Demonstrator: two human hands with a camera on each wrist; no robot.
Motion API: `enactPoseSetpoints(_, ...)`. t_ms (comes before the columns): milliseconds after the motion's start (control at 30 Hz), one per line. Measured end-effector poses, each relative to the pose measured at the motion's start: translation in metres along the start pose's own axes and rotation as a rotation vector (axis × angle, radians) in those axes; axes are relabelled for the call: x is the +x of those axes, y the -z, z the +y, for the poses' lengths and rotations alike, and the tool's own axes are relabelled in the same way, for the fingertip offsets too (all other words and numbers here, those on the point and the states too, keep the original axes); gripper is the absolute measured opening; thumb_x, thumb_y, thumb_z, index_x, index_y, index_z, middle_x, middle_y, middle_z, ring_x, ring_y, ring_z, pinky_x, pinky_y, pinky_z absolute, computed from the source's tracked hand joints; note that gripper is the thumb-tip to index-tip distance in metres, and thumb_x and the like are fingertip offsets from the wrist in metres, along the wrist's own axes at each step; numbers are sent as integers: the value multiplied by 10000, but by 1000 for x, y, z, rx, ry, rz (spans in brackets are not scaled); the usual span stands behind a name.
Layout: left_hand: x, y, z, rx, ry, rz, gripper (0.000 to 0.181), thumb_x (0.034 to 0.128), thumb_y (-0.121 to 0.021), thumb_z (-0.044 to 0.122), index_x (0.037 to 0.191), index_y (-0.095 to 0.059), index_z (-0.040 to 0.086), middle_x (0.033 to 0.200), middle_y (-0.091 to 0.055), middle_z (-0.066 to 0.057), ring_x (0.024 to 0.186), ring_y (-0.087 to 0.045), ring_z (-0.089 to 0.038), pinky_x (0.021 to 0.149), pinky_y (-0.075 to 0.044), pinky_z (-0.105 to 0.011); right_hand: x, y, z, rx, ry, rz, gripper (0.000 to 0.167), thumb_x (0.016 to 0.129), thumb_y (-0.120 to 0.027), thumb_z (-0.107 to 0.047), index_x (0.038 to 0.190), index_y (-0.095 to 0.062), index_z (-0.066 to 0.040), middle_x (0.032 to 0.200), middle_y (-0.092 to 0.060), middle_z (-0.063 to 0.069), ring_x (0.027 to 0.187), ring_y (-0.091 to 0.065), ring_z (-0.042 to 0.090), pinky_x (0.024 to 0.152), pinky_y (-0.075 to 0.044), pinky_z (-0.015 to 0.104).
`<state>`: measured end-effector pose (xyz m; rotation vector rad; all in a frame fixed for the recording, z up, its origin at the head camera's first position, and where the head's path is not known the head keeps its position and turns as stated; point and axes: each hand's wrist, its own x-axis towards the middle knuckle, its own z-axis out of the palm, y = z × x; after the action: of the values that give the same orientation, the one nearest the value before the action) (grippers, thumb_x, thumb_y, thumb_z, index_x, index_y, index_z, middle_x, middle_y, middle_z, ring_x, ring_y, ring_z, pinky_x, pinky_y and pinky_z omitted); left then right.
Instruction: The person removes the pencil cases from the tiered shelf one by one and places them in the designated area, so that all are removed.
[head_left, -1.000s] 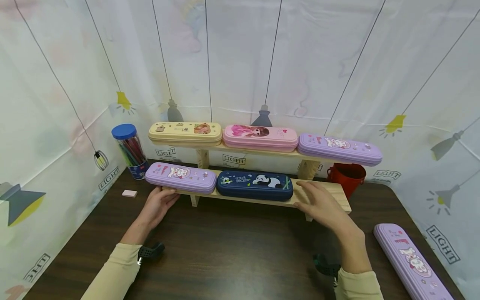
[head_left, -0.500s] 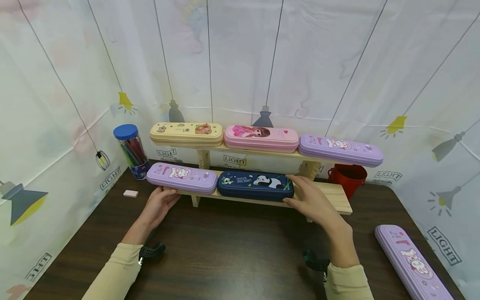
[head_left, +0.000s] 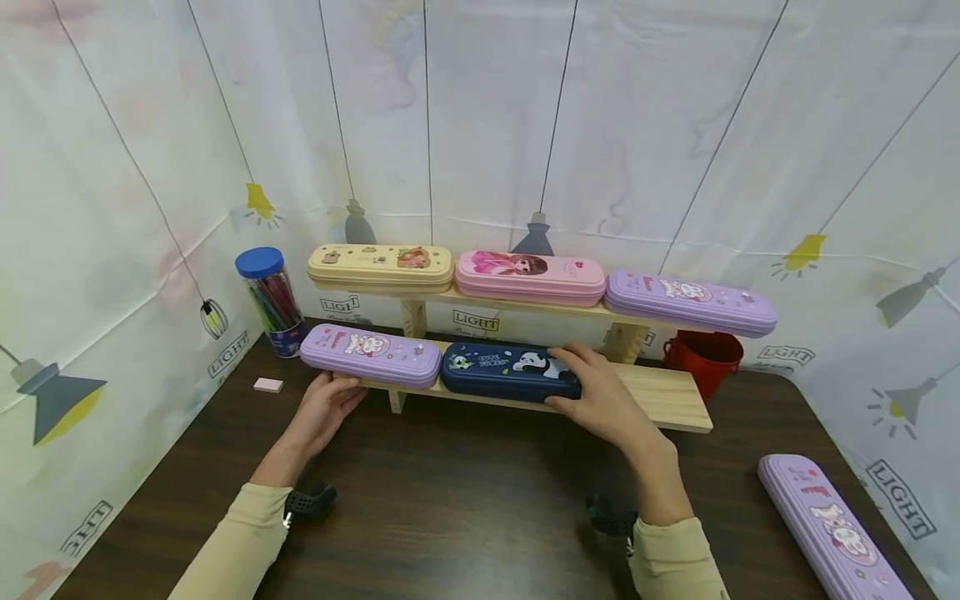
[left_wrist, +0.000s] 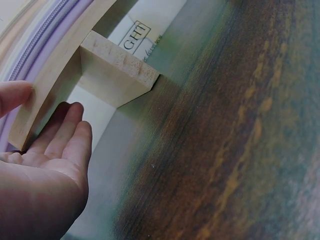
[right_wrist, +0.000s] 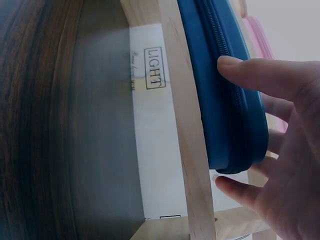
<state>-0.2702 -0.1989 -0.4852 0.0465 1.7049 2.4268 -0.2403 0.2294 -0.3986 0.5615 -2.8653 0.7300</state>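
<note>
On the lower board of a two-tier wooden shelf [head_left: 667, 396] lie a purple zip pencil case [head_left: 371, 357] at the left and a navy pencil case [head_left: 495, 372] with a panda beside it. My left hand [head_left: 324, 414] grips the board's left end, thumb at its front edge and fingers [left_wrist: 65, 135] underneath. My right hand [head_left: 603, 400] holds the right end of the navy case. Its thumb [right_wrist: 270, 75] presses the zipped front side, while other fingers reach round the far side, partly hidden.
The upper board carries yellow [head_left: 381, 268], pink [head_left: 530, 277] and purple [head_left: 690, 302] pencil cases. A pen jar [head_left: 272, 302] and an eraser [head_left: 267, 385] stand left. A red bucket [head_left: 702, 360] is behind the shelf's right end; another purple case [head_left: 836, 525] lies right.
My right hand has moved left from the bare board and taken hold of the navy case, whose right end now sits slightly further left. My left hand stays at the board's left end.
</note>
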Motion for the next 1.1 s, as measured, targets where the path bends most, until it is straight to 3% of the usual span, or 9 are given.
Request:
enactPoseSetpoints(333,0,1,-1,4,8,0,534,1023,-475,66,1498,-234,104,1306,-511,41,1196,-555,-26,1245,-265,-441,-3,2,-11,-71,-33,-53,734,824,-784,-367,1481,-475,-259,1483,-495,130,1340,-403,368,1114,-366,643)
enactPoseSetpoints(600,-1,1,-1,12,2,3,532,1024,-469,62,1498,-233,104,1319,-498,31,1206,-546,-33,1243,-270,-437,-2,-4,-19,-133,47,-54,753,813,-781,-312,1489,-461,-219,1534,-442,128,1450,-337,375,1193,-235,648)
enactPoseSetpoints(767,0,0,-1,14,5,7,496,1021,-477,66,1469,-268,110,1306,-514,30,1210,-550,-43,1240,-278,-438,-4,-5,-25,-124,70,-44,713,818,-765,-268,1469,-483,-198,1521,-457,125,1434,-373,350,1200,-215,649)
enactPoseSetpoints(1100,1,-1,0,4,4,14,466,1014,-480,53,1439,-299,121,1259,-548,55,1169,-578,-21,1239,-276,-447,-6,1,-28,-101,-2,-36,655,781,-786,-295,1381,-543,-196,1337,-555,98,1206,-528,309,1081,-451,553)
